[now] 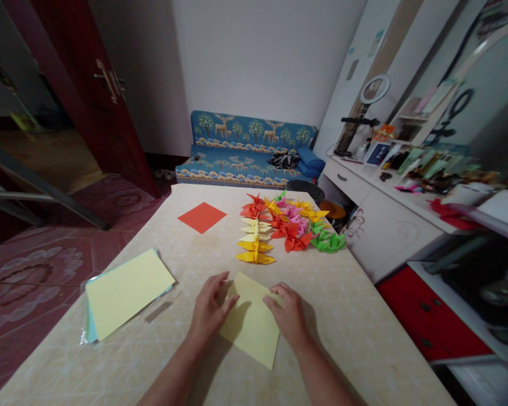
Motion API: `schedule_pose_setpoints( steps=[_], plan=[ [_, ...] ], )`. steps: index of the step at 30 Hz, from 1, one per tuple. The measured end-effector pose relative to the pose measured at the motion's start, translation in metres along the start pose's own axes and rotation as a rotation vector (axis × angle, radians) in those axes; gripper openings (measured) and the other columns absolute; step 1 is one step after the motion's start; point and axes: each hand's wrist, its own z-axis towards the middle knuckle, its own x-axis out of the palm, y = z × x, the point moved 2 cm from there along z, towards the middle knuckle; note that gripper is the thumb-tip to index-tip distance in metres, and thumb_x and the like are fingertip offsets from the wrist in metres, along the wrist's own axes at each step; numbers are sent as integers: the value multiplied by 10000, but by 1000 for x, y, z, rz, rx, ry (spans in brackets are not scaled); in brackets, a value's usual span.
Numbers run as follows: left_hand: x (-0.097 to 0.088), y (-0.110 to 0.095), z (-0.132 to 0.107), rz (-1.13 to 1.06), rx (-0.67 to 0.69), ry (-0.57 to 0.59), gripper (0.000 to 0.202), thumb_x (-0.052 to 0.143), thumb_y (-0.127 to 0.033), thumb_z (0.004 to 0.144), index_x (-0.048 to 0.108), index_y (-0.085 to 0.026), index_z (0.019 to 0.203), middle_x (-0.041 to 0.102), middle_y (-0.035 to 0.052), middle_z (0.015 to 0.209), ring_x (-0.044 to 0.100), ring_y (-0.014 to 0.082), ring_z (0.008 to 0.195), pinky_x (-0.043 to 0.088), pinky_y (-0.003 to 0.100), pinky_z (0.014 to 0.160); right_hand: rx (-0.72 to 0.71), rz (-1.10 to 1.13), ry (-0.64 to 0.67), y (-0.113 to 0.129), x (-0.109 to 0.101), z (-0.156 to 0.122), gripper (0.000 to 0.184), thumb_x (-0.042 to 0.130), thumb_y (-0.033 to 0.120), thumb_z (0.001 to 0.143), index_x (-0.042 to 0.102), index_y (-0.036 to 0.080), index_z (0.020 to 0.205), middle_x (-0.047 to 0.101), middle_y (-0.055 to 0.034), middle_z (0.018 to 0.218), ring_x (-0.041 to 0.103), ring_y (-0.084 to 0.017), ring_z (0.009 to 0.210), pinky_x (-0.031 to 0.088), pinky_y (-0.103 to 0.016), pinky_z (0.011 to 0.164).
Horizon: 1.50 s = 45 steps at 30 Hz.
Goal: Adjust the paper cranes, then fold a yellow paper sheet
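Head view: low in the middle of the frame, a pale yellow sheet (252,321) lies on the beige table (355,316). The left hand (209,310) rests flat with fingers spread on its left edge; the right hand (287,313) seems to pinch the sheet's right corner, though the fingertips are hard to make out. A paper stack (125,290) sits at lower left, a red square (202,217) and folded paper cranes (285,228) above.

A pale yellow sheet (252,324), a beige marbled table (364,338), a yellow-topped paper stack (127,290), a red square (202,217), red, orange, yellow, pink and green paper cranes (288,225), a blue sofa (249,149) patterned with deer and trees
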Motion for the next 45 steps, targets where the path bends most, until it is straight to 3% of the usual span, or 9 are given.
schedule_pose_setpoints(
  steps=[3,8,16,21,25,31,35,41,45],
  plan=[
    [2,0,-1,-167,-112,56,552,708,-339,681,561,-155,1181,626,117,1129,605,230,976,494,322,813,85,282,100,1,3,-2,74,613,242,734,560,195,713,530,36,640,501,-116,599,382,-197,540],
    [7,-3,-6,-266,-331,280,318,668,-399,716,688,-92,798,685,75,694,610,175,594,458,230,502,183,519,132,3,5,-2,145,651,280,706,563,164,699,489,44,595,439,-93,540,340,-185,484],
    [8,-3,-6,-415,-547,52,365,715,-395,661,651,-82,839,695,74,678,608,165,524,471,241,473,259,753,-1,-3,-7,5,223,650,380,757,586,168,786,576,11,669,518,-118,603,393,-203,548],
    [7,-3,-6,-480,-569,48,370,728,-403,641,646,-87,814,697,72,670,615,168,513,470,241,460,238,885,187,4,2,4,330,702,357,712,605,175,970,679,-54,868,625,-194,764,484,-288,671],
    [7,-2,-6,-510,-567,92,386,730,-419,640,644,-88,818,703,84,687,633,189,529,483,264,478,336,883,191,3,10,1,352,743,363,660,628,163,925,706,-62,839,644,-208,694,509,-314,612],
    [4,-5,-9,-621,-597,375,401,719,-430,672,659,-74,847,717,130,778,661,214,598,494,277,525,354,919,252,1,2,0,337,745,349,662,628,159,914,708,-43,772,656,-199,641,516,-310,591],
    [2,-6,-11,-615,-599,394,411,745,-419,647,674,-70,853,722,140,794,667,219,606,502,281,537,332,912,341,-1,0,-1,337,740,331,666,623,151,926,700,-50,789,653,-199,654,516,-320,606],
    [-3,-5,-5,-596,-654,252,434,774,-427,593,674,-78,831,717,110,692,648,208,532,498,278,470,160,736,78,-8,-7,6,408,572,339,805,512,205,1185,637,-78,1016,630,-181,819,500,-286,700],
    [-6,-5,-3,-585,-689,159,428,788,-402,575,669,-91,844,723,105,713,661,218,567,513,285,483,-41,447,-75,-2,-14,3,496,586,284,775,484,257,1260,420,-107,1355,543,-223,1072,488,-306,784]
  ],
)
